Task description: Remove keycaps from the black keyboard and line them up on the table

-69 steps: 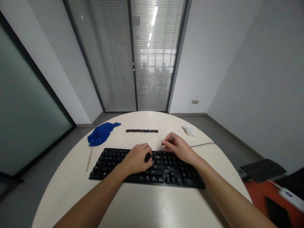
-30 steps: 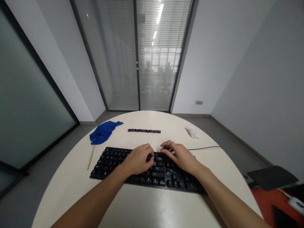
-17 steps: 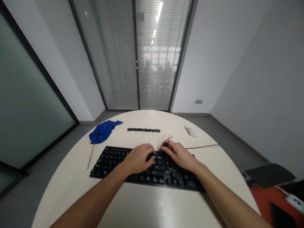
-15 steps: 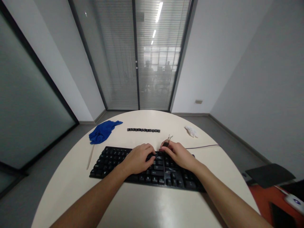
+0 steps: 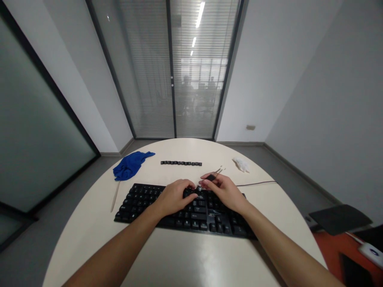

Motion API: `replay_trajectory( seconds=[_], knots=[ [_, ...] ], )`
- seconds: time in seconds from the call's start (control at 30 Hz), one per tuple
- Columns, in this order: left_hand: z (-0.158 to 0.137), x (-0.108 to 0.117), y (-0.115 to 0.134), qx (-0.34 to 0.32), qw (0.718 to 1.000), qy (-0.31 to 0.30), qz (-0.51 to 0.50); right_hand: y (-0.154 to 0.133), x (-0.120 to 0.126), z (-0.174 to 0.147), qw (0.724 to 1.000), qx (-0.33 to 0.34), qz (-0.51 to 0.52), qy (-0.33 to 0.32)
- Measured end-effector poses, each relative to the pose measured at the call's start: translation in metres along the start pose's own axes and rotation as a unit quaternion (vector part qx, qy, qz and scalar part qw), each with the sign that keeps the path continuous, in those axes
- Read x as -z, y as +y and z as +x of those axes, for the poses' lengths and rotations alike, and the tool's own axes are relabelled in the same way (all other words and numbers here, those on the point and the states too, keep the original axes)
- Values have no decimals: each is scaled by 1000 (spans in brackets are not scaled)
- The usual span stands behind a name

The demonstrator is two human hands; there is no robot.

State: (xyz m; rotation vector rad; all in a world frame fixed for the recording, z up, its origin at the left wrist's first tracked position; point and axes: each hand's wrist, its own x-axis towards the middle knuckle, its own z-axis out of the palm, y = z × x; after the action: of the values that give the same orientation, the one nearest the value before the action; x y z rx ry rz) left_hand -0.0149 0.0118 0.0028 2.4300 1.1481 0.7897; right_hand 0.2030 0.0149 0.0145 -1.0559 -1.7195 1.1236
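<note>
A black keyboard lies on the table beneath both hands. My left hand rests over its upper middle, thumb and index finger apart. A small dark keycap shows between the fingertips of my two hands; which fingers touch it I cannot tell. In my right hand is a keycap puller with a black handle, gripped by the fingers, its thin wire ends pointing away to the upper right. Beyond the keyboard, several loose black keycaps stand in a row.
On the round cream table are a blue cloth and a thin pale stick at the left. A crumpled white tissue lies at the far right. A dark cable runs off the right edge. A chair stands beyond that side.
The keycap puller has tilted, its wire ends swinging right. My left thumb and index finger have spread apart, and a keycap now shows between the hands.
</note>
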Motion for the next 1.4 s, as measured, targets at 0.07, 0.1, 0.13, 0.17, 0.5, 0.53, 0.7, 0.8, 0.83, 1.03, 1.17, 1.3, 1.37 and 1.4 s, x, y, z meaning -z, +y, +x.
replay_trajectory(
  seconds=[0.07,0.1,0.13,0.17,0.5,0.53,0.7,0.8,0.83,1.03,1.17,1.3,1.37,1.4],
  knots=[
    [0,0,-1,1,1000,8,-4,-1,-5,-1,1000,-6,16,2],
    [0,0,-1,1,1000,12,-6,-1,-7,-1,1000,-9,16,3],
    [-1,1,-1,1,1000,16,-9,0,-9,-1,1000,-13,13,5],
    [-1,1,-1,0,1000,19,-12,0,-10,-1,1000,-16,9,4],
    [-3,4,1,-92,996,-8,15,1,-14,-3,999,-8,46,3],
    [-3,4,1,-96,995,-13,20,2,-14,-3,999,-8,49,4],
    [-3,3,-1,-104,994,-16,30,4,-15,-2,1000,-2,14,4],
    [-3,4,0,-113,993,-17,7,2,-14,-3,998,21,-48,19],
    [-2,5,1,-111,994,-18,-3,0,-13,-3,997,31,-68,26],
    [-1,4,1,-20,999,13,-40,-12,-3,-6,977,76,-193,44],
    [-1,1,-4,9,998,32,-62,-15,-1,-8,953,131,-274,-4],
    [-1,-1,-5,7,996,33,-77,-16,0,-10,929,163,-331,-35],
    [0,0,-5,0,996,30,-80,-16,0,-11,921,172,-346,-43],
    [0,0,-5,-4,996,30,-81,-16,0,-11,919,176,-350,-47]
  ],
)
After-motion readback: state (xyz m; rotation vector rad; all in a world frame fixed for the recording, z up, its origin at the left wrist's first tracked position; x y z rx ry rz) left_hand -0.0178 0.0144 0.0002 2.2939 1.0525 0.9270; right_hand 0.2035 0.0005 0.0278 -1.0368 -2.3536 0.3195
